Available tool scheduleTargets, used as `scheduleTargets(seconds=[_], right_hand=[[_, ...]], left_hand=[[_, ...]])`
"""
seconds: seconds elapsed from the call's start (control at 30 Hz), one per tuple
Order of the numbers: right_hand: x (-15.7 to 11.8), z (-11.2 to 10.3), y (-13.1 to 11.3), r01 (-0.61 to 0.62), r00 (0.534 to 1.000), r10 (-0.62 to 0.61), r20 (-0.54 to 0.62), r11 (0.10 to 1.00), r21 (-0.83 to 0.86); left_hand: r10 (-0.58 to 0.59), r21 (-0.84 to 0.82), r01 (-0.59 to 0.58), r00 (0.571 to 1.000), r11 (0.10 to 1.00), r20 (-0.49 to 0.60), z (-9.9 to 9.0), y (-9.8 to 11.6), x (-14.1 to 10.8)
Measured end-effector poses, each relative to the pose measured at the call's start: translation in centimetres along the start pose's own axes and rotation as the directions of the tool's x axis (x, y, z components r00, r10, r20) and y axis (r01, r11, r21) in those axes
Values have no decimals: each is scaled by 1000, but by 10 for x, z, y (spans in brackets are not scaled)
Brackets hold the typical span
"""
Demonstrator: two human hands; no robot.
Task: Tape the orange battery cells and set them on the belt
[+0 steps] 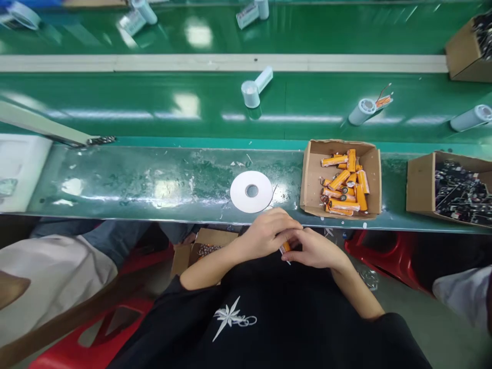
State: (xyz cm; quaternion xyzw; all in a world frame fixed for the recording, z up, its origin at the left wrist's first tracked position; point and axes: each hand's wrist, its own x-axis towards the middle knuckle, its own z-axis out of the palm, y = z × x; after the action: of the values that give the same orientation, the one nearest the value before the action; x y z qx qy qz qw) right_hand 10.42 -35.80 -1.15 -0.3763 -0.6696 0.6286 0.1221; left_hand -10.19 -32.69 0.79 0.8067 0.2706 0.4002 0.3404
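Close to my body, just below the table's front edge, my two hands meet around an orange battery (285,247), which shows only in part. My right hand (317,248) is closed on it, thumb along its lower end. Curled over from the left, my left hand (267,233) has its fingers closed at the battery's upper end; its fingertips are partly hidden. A white roll of tape (251,191) lies flat on the table ahead of my hands. To its right stands a cardboard box (305,179) holding several orange batteries (340,180), some with wires.
A box of dark wired parts (463,189) stands at the right. Beyond is a green conveyor (134,92) carrying white cylindrical devices (250,94). A white tray (23,169) is at the left. People sit on both sides, near red stools (96,333). An open carton (182,259) sits below the table.
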Motion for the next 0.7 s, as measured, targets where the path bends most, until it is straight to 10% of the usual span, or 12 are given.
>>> scheduleTargets(seconds=[0.17, 0.4, 0.53, 0.6, 0.7], right_hand=[[2, 6, 13, -35, 990, 67, -121, 968, 250], [-20, 6, 26, 105, 989, 19, -145, 595, 796], [-39, -10, 31, 226, 970, -42, -239, 513, 828], [-47, -16, 35, 271, 959, -65, -277, 507, 818], [-56, -21, 42, 304, 947, -66, -316, 510, 805]], left_hand=[[-13, 139, -11, 985, 990, 172, -1, -11, 22], [-85, 128, 32, 896, 991, 435, -22, -41, 101], [-364, 412, 364, 928, 835, -82, -69, -119, 192], [-551, 450, 686, 727, 572, -409, -101, -161, 230], [-672, 416, 815, 572, 403, -471, -139, -197, 255]])
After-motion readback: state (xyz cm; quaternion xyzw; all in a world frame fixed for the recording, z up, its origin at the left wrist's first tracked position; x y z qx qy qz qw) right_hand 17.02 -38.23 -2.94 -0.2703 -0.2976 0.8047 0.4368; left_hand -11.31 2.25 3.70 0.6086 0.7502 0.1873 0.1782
